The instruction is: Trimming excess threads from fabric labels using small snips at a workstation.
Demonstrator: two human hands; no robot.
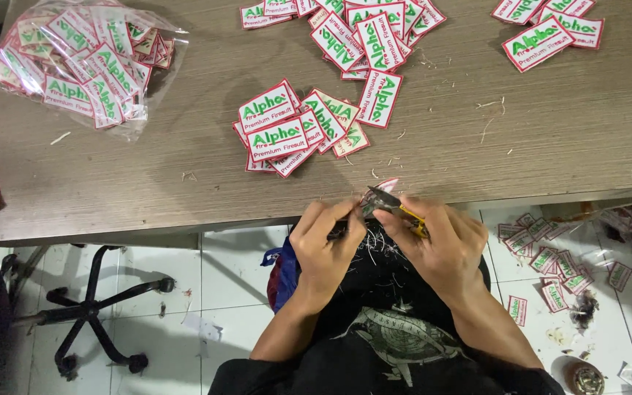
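Nearest the camera, the person's lap in a black printed shirt (pixel 396 336) fills the lower frame, flecked with thread trimmings. Above it, the right hand (pixel 440 245) closes around small yellow-handled snips (pixel 393 206), fingers wrapped on the handle; the snips' long axis runs up and to the left, dark blades pointing toward the table edge (pixel 148 227). The left hand (pixel 325 249) pinches a small patch (pixel 383 186) between thumb and fingertips, just at the blade tips, over the table's near edge. On the wooden tabletop, a loose pile of white patches with red borders and green lettering (pixel 298 128) lies just beyond the hands. A clear bag of patches (pixel 85 62) sits far left. More patches scatter over the tiled floor (pixel 550 263) at right.
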